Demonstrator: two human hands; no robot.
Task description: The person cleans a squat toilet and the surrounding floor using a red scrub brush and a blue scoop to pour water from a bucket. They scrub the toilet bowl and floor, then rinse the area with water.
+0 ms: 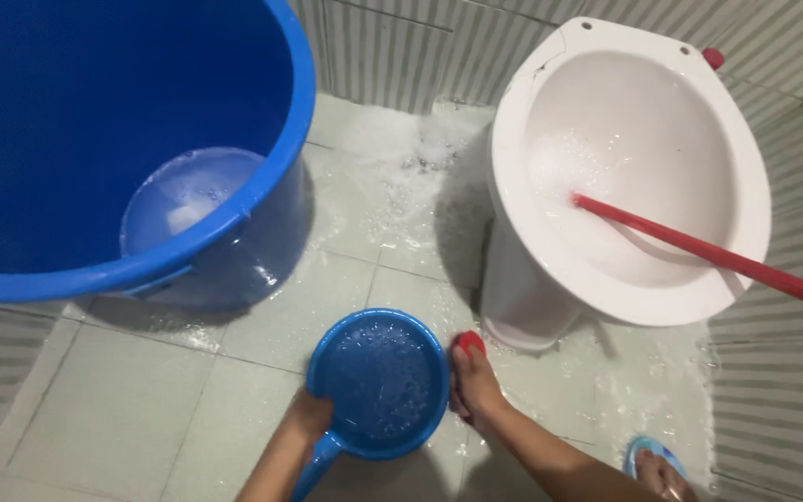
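A small blue dipper (378, 381) with soapy water in it stands on the wet tiled floor in front of me. My left hand (310, 414) grips it at the rim, where its handle joins. My right hand (476, 386) reaches down just right of the dipper, its fingers closed on a small red object (468, 342), perhaps a sponge or scrubber. The red object sits at the base of the white toilet bowl (513, 139).
A large blue tub (301, 102) with a little water stands at the upper left. A long red handle (699, 251) lies across the foamy toilet bowl toward the right. Foam covers the floor tiles (401, 158). My foot in a blue sandal (660, 465) is at the bottom right.
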